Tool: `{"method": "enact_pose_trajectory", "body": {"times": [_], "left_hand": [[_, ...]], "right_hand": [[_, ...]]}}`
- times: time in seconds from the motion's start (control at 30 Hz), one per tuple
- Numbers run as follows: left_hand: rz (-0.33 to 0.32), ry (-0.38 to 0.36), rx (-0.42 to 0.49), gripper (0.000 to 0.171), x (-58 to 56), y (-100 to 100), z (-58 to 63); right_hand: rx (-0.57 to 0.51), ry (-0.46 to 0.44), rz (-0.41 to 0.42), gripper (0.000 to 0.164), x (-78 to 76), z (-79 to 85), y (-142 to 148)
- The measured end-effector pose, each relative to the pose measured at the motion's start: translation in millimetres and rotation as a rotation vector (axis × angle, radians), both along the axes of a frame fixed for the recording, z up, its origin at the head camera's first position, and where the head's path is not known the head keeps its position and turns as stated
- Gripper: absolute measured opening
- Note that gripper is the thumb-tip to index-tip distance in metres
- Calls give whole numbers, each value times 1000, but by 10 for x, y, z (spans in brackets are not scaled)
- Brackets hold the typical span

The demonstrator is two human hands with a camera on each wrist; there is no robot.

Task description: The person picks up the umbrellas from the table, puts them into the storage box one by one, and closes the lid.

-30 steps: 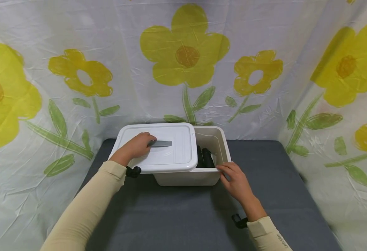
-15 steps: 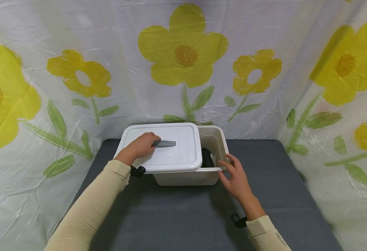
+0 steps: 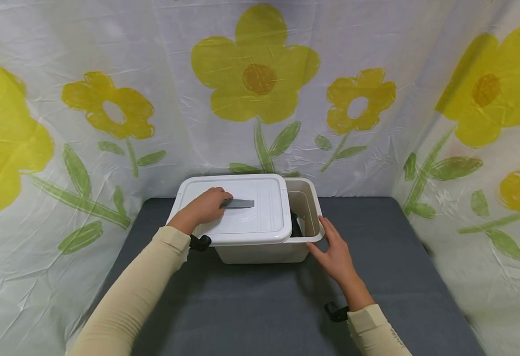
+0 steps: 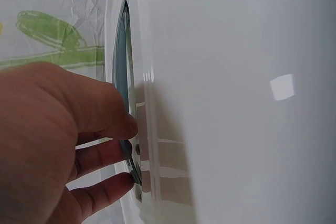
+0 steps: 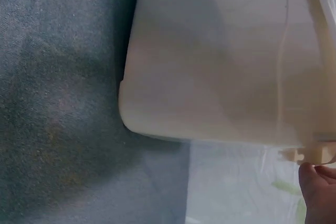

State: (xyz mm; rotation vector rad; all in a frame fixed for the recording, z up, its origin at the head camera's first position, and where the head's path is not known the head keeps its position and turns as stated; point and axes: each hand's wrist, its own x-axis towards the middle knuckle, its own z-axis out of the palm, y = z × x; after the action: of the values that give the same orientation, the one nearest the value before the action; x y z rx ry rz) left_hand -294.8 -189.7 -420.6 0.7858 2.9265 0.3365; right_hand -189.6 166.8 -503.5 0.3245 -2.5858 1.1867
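Note:
A white lid covers most of a cream storage box, leaving a gap at the box's right end. My left hand pinches the grey handle in the middle of the lid. The left wrist view shows the thumb and fingers of that hand closed around the handle. At the box's front right corner my right hand touches the rim, thumb at the front and fairly straight fingers along the right side. Inside the gap a black object shows in part; the lid hides the rest.
The box stands on a dark grey table, close to its back edge. Behind it and along the sides hangs a white curtain printed with yellow flowers. A black strap mount is on the right wrist.
The lid has slid right with my left hand on its handle, narrowing the gap and covering more of the black things. My right fingers have lifted from the front rim to the right side.

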Motion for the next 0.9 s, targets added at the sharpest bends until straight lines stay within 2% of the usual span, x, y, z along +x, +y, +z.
{"method": "enact_pose_trajectory", "body": {"times": [0.23,0.47,0.7,0.9], "left_hand": [[-14,3,-8,41,-22,85,-1],[-19,-25,-12,42,-43,180,0],[-59,-8,-28,41,-87,266,-21],[-63,-25,-30,41,-99,345,-28]], "right_hand": [[-53,-57,9,90,-10,-56,34],[-103,-85,7,102,-26,-97,55],[-136,-102,-18,105,-36,-119,51],[-159,-117,-32,108,-38,-127,55]]}}
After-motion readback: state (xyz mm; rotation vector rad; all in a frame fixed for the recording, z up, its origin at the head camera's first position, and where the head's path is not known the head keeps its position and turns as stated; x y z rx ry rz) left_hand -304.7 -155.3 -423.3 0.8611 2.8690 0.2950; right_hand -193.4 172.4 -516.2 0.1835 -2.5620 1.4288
